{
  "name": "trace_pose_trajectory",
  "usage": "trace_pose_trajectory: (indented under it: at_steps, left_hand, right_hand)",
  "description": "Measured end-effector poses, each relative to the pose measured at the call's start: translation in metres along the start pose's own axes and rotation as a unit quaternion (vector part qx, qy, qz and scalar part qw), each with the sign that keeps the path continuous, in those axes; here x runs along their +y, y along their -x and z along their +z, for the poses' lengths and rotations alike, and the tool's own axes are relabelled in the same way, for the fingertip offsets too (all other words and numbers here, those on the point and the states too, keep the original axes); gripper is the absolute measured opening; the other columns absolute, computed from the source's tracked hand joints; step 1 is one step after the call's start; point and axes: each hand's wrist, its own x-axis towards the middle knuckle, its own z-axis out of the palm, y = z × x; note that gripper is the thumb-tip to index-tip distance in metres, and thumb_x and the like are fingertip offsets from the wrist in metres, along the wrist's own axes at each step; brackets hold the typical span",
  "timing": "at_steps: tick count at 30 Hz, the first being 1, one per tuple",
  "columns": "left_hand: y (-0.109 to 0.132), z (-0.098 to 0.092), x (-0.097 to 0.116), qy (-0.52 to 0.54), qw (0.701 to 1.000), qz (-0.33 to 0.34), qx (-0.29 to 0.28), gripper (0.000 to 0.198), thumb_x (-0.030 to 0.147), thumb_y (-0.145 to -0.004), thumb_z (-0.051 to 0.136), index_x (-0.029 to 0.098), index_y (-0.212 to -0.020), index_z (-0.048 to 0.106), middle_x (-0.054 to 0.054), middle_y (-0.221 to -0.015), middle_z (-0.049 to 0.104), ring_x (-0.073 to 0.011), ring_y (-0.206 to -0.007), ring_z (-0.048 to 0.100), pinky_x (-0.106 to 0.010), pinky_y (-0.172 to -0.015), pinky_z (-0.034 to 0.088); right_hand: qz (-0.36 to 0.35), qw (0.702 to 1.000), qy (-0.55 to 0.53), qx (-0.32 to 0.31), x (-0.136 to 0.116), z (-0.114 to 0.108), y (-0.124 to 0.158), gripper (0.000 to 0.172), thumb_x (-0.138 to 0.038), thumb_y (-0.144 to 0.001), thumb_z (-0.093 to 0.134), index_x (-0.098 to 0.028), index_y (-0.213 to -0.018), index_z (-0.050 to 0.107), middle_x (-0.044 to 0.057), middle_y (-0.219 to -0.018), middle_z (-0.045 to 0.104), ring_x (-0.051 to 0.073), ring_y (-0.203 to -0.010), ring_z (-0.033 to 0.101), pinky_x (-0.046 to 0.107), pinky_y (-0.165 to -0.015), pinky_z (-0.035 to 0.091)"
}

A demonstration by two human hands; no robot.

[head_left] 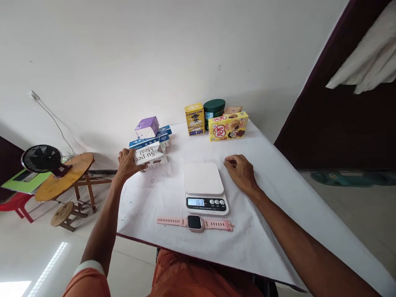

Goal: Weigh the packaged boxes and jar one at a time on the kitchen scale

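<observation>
My left hand [126, 165] is closed around the near end of a white "Su-per Meal" carton [151, 156], which lies on its side on the table. Against that carton lie blue-and-white boxes [165, 139], and a purple-and-white package [147, 127] sits behind them. My right hand [241, 172] rests on the cloth just right of a white kitchen scale [204, 179]. Its fingers are curled in and I see nothing in them. The scale's plate is bare, while its display seems to read 363. In front of it a pink-strapped smartwatch [194, 223] lies stretched out.
At the back stand a yellow "COME ON" box [194, 119], a dark green tub [214, 108] and a yellow snack box [228, 127]. White cloth [262, 165] covers the table. On the left, a black fan [43, 159] stands on a small wooden table [66, 179].
</observation>
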Motion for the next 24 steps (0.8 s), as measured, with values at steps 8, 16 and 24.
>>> trace_pose_trajectory:
  at_steps: [8, 16, 24]
  left_hand:
    - [0.019, -0.041, 0.023, 0.217, 0.974, -0.009, 0.063, 0.068, 0.057, -0.057, 0.094, 0.024, -0.107, 0.062, -0.004, -0.098, 0.069, -0.0297, -0.092, 0.068, -0.042, -0.076, 0.058]
    - [0.027, -0.057, 0.112, 0.276, 0.956, 0.095, -0.035, 0.077, 0.049, -0.055, 0.1, 0.022, -0.119, 0.068, -0.003, -0.101, 0.074, -0.0247, -0.089, 0.068, -0.035, -0.07, 0.057]
    - [0.015, -0.028, 0.152, 0.262, 0.939, 0.154, -0.161, 0.071, 0.045, -0.06, 0.098, 0.02, -0.119, 0.068, -0.005, -0.105, 0.074, -0.027, -0.095, 0.069, -0.039, -0.077, 0.058]
  right_hand:
    - [-0.007, 1.0, -0.01, -0.008, -0.006, -0.001, -0.003, 0.007, -0.022, -0.086, 0.059, -0.023, -0.082, 0.064, 0.007, -0.096, 0.067, 0.021, -0.083, 0.067, 0.041, -0.087, 0.058]
    - [0.003, 1.0, -0.005, -0.005, 0.0, 0.004, -0.005, 0.005, -0.02, -0.085, 0.06, -0.022, -0.086, 0.064, 0.007, -0.096, 0.066, 0.022, -0.086, 0.066, 0.041, -0.089, 0.057]
    - [0.016, 1.0, 0.003, -0.014, -0.003, 0.002, -0.005, 0.005, -0.019, -0.086, 0.06, -0.022, -0.086, 0.064, 0.007, -0.098, 0.067, 0.022, -0.087, 0.065, 0.039, -0.09, 0.055]
